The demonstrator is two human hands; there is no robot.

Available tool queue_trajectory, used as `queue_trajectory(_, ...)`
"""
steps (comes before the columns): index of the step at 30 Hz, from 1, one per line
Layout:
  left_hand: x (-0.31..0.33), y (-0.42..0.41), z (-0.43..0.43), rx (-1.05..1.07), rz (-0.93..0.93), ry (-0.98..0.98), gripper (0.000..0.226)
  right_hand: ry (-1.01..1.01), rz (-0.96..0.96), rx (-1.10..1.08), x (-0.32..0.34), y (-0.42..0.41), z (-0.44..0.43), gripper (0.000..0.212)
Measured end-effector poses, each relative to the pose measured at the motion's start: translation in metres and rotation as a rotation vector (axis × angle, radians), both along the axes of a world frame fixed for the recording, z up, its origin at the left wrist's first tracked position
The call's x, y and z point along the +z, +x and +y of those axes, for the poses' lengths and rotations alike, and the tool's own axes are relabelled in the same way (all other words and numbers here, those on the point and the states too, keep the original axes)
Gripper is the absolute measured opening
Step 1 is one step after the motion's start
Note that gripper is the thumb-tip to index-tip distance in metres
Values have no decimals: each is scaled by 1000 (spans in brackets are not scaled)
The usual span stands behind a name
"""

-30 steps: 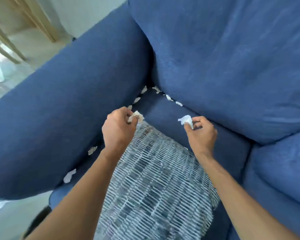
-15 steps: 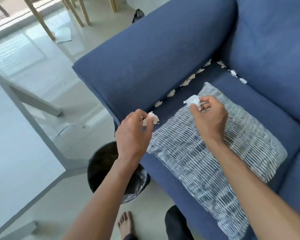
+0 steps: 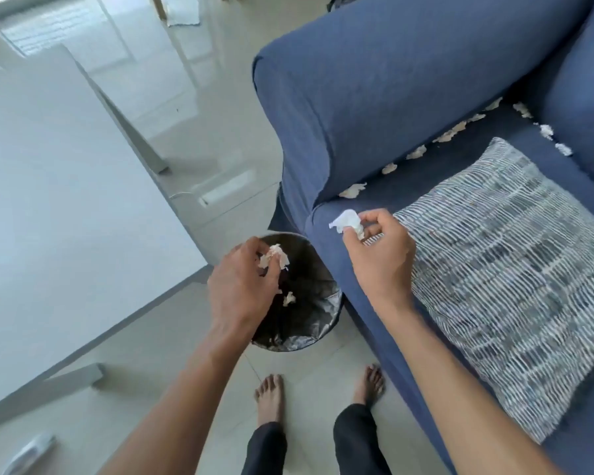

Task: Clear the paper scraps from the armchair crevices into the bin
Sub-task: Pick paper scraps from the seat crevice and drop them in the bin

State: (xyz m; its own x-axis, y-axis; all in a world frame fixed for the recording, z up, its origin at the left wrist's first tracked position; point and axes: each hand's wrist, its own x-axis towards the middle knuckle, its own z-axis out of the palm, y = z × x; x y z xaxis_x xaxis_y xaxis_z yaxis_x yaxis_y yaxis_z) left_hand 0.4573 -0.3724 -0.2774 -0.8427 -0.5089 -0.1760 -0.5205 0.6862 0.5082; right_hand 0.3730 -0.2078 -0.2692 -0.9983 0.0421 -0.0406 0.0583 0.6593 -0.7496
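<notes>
My left hand is over the black-lined bin on the floor, pinching crumpled paper scraps. One scrap lies inside the bin. My right hand hovers over the front corner of the blue armchair, holding a white paper scrap. Several more scraps line the crevice between the armrest and the seat, and a few sit along the backrest crevice.
A striped grey cushion lies on the armchair seat to the right of my right hand. A white table with grey legs stands to the left of the bin. My bare feet are on the tiled floor below the bin.
Both hands have moved left and away from the seat crevice with their scraps. My left hand now hangs over the bin, and my view has swung toward the floor.
</notes>
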Motion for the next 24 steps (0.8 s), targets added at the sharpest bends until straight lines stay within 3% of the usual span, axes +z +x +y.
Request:
queue_trajectory(11,-60,40,-11,-12,-203,37,21,197,-221,142,-62,63,-1,6)
queue_trajectory(16,-76,42,-14,-60,-340,184,42,270,-269,193,-75,73,4,6)
queue_trajectory(24,-79,72,-35,-63,-422,137,30,333,-334,222,-80,79,-11,5)
